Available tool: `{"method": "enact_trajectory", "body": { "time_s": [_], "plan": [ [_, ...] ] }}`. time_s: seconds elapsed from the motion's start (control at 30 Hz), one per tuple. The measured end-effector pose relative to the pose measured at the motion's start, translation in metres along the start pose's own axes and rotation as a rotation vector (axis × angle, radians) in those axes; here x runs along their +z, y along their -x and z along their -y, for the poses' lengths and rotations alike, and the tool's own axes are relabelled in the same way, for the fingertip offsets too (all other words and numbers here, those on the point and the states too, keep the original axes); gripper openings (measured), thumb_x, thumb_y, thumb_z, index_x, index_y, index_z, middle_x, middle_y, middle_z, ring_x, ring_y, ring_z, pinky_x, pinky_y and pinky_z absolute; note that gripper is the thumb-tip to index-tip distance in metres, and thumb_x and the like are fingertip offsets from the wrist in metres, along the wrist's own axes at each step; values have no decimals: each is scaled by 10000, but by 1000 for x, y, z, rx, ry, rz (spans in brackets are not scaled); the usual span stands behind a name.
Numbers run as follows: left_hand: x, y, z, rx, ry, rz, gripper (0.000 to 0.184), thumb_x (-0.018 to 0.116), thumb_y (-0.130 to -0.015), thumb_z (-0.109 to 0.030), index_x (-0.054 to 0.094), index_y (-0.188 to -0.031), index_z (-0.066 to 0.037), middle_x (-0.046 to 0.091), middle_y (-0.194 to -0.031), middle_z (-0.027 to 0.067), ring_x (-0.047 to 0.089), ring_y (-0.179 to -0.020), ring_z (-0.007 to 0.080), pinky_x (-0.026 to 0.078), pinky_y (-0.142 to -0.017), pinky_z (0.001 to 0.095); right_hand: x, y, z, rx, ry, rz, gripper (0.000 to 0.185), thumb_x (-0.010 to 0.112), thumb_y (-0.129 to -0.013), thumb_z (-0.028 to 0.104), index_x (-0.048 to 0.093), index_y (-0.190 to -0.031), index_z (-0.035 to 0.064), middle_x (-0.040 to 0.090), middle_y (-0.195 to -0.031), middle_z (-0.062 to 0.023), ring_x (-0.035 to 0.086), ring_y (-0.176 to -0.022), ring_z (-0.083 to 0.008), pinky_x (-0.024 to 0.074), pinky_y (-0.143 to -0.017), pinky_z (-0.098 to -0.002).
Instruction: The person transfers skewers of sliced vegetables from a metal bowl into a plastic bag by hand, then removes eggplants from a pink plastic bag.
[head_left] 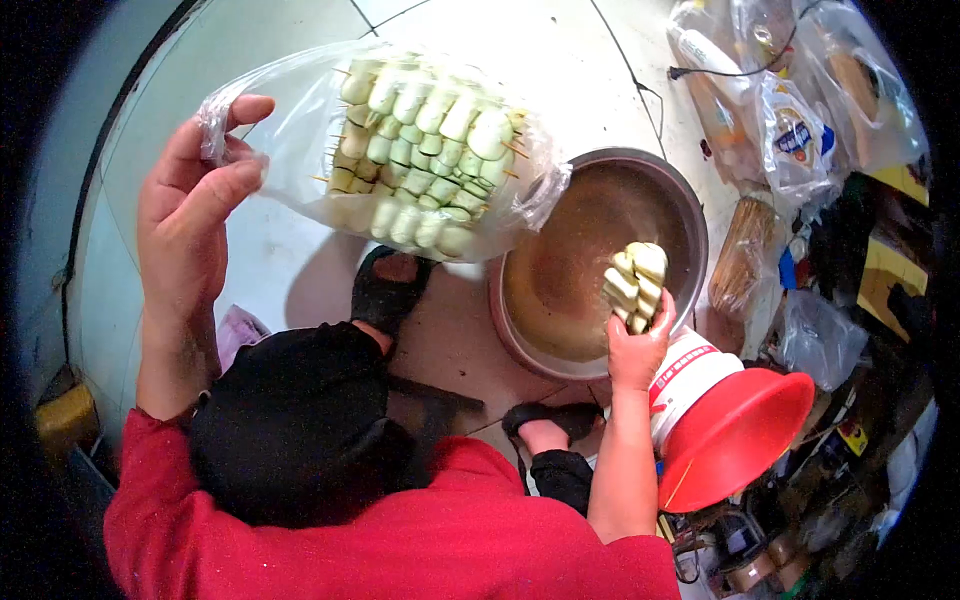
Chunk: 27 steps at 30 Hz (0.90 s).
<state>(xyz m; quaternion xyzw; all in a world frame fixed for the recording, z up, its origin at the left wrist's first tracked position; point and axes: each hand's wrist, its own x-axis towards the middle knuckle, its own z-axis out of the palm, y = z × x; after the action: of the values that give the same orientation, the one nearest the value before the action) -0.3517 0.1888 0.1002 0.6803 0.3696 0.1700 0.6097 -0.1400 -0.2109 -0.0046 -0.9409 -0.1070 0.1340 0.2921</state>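
My left hand [195,190] is closed on the gathered edge of a clear plastic bag [290,105], lifted up at the left. Inside the bag lie rows of pale green vegetable skewers [425,150], with thin stick tips poking out at the sides. At the right, my right hand [640,350] grips a small bunch of pale, cut vegetable skewers [637,280]. That bunch is above or in a round basin [697,215] of brownish water; I cannot tell whether it touches the water. Any sticks in the bunch are hidden by my fingers.
A white bucket [685,375] with a red bowl-shaped top [735,440] stands beside the basin. Filled plastic bags [795,140], a wrapped bundle of sticks [742,255] and mixed clutter line the right side. My shoes [385,285] rest on the tiled floor [520,40].
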Motion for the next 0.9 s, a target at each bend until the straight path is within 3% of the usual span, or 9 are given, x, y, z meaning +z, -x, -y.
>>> {"method": "enact_trajectory", "body": {
  "time_s": [0.07, 0.2, 0.3, 0.33, 0.4, 0.53, 0.73, 0.8, 0.9],
  "plan": [
    [-5, 5, 12, 47, 135, -156, 408, 543, -756, -51, 573, -1158, 15, 556, -1185, 127, 526, -1058, 192, 428, -861, 282, -3, 4, 14, -21, -76, -3, 759, 676, -655, 39, 317, -1323, 3, 528, -1194, -187, 530, -1115, -287, 394, -985, -348],
    [-5, 7, 22, 100, 16, -155, 442, 533, -759, -36, 548, -1200, 2, 545, -1205, 145, 454, -1206, 232, 419, -943, 341, 6, -1, -3, 29, -87, 60, 759, 674, -661, 36, 310, -1326, 3, 527, -1204, -167, 536, -1108, -259, 414, -961, -340],
    [2, 9, 14, -83, 200, -253, 570, 547, -765, -40, 429, -1321, -10, 560, -1132, 126, 566, -837, 147, 486, -722, 280, 5, 2, 5, 85, -119, 44, 755, 680, -671, 46, 313, -1331, 31, 531, -1191, -143, 537, -1098, -239, 423, -947, -332],
    [-2, 9, 14, -88, 198, -255, 570, 547, -765, -40, 429, -1321, -10, 560, -1132, 126, 566, -837, 147, 486, -722, 280, 5, 3, 5, 54, -111, 40, 756, 680, -672, 44, 311, -1333, 34, 528, -1194, -140, 535, -1099, -234, 420, -952, -331],
    [-12, 6, 12, -173, 410, -71, 612, 567, -759, -57, 393, -1344, -9, 569, -1074, 99, 480, -607, 75, 445, -601, 232, 10, 3, 5, 103, -185, 78, 761, 679, -673, 24, 306, -1336, 37, 513, -1213, -130, 535, -1088, -215, 420, -949, -330],
    [-9, 7, 12, -162, 464, -116, 638, 573, -763, -69, 361, -1362, -15, 582, -1030, 81, 421, -533, 51, 404, -556, 224, 10, 6, -15, 111, -312, 16, 681, 686, -719, 39, 344, -1308, 14, 542, -1141, -94, 547, -1024, -180, 437, -898, -299],
    [-18, 6, 11, -179, 667, 7, 663, 562, -796, -97, 285, -1395, -26, 604, -1044, 94, 413, -514, 49, 367, -536, 208, 1, -13, 76, -133, -667, -61, 634, 658, -736, 28, 371, -1301, 21, 504, -1183, -106, 521, -1062, -219, 409, -956, -362],
    [-19, 6, 10, -181, 709, 53, 664, 558, -805, -97, 271, -1400, -28, 606, -1072, 104, 414, -513, 49, 361, -546, 200, 6, -26, 117, -301, -622, -82, 711, 727, -703, 74, 352, -1306, 68, 525, -1207, -120, 541, -1065, -226, 421, -957, -391],
    [-18, 5, 10, -183, 740, 46, 669, 553, -810, -99, 259, -1407, -28, 606, -1078, 104, 412, -519, 49, 360, -552, 203, 31, -46, 159, -628, 94, -116, 665, 736, -712, 153, 402, -1283, 89, 574, -1157, -129, 574, -1030, -264, 444, -934, -409]
  ]
}}
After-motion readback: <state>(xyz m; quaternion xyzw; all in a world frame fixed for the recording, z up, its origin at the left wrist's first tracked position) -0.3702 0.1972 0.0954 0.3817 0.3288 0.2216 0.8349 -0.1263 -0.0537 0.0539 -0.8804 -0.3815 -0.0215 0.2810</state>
